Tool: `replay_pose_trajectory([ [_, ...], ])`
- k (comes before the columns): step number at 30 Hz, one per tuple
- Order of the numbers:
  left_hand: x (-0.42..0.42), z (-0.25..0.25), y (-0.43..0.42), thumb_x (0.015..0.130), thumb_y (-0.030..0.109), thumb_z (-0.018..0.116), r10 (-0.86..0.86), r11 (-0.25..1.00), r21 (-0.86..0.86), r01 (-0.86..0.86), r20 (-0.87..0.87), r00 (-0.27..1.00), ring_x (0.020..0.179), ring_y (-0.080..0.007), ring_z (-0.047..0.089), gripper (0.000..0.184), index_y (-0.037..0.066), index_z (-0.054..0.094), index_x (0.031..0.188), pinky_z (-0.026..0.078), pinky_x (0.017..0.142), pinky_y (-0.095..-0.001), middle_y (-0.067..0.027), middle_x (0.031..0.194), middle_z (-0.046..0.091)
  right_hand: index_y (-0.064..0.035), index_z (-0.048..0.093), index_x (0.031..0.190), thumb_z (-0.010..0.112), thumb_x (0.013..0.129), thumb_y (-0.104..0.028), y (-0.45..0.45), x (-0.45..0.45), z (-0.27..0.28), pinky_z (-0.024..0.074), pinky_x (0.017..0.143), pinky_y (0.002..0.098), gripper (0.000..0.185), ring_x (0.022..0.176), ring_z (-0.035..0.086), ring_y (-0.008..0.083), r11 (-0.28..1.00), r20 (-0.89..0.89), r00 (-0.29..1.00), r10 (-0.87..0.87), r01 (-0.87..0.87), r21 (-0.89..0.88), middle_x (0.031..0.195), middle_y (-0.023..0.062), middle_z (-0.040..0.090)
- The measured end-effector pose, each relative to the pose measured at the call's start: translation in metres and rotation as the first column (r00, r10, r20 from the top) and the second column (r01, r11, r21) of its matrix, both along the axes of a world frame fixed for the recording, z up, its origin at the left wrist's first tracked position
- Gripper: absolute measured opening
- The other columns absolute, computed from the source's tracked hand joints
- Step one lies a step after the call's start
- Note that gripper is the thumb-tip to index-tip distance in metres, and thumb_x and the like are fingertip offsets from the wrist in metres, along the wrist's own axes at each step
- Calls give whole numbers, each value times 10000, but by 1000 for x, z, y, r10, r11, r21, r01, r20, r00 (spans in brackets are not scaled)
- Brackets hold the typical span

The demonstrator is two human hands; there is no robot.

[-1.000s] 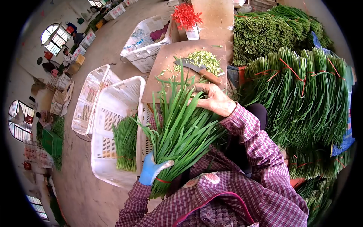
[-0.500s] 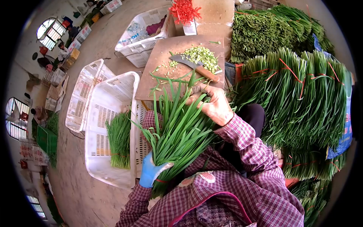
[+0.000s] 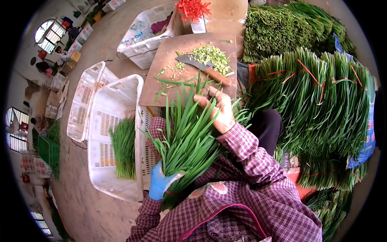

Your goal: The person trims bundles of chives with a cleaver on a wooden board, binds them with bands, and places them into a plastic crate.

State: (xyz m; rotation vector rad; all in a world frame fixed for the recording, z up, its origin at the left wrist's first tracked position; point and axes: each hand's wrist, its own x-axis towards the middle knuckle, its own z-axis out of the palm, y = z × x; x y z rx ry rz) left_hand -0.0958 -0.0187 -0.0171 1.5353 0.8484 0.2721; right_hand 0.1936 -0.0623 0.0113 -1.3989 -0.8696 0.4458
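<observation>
L hand [image 3: 160,183] grips green bunch [image 3: 187,143] low; R hand [image 3: 221,109] fingers curled up top, can't tell if pinching; hard tug cd poss. tear leaves.

No lettering or number is clearly legible.
</observation>
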Motion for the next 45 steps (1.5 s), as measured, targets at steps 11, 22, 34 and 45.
replay_pose_trajectory([
  [11,-4,-4,-1,715,56,815,52,997,59,-51,-20,998,926,-157,650,560,-31,553,1202,516,859,-306,-102,1065,683,33,631,1084,570,978,-262,-38,69,17,436,854,255,320,904,533,88,996,-184,983,17,-1,89,959,24,636],
  [22,-2,-5,-5,707,57,817,31,995,92,-29,-28,999,945,-178,655,574,-27,548,1207,520,867,-319,-113,1085,678,25,658,938,760,833,-299,-48,34,20,471,719,255,355,778,560,88,943,-92,950,300,-309,-124,835,28,636],
  [34,-2,-9,-8,693,66,823,61,993,102,-55,-53,997,927,-182,660,567,-29,557,1185,522,858,-321,-126,1056,686,-31,673,885,709,851,-185,-31,0,26,503,701,321,162,736,640,203,955,-14,973,-231,230,187,814,111,680],
  [45,1,0,-16,680,105,836,48,981,189,-46,-4,999,885,-185,667,558,-28,569,1152,526,815,-328,-117,1009,694,-40,725,871,713,838,-268,-56,58,41,455,631,318,230,603,576,191,980,466,867,-175,200,-5,647,74,626],
])
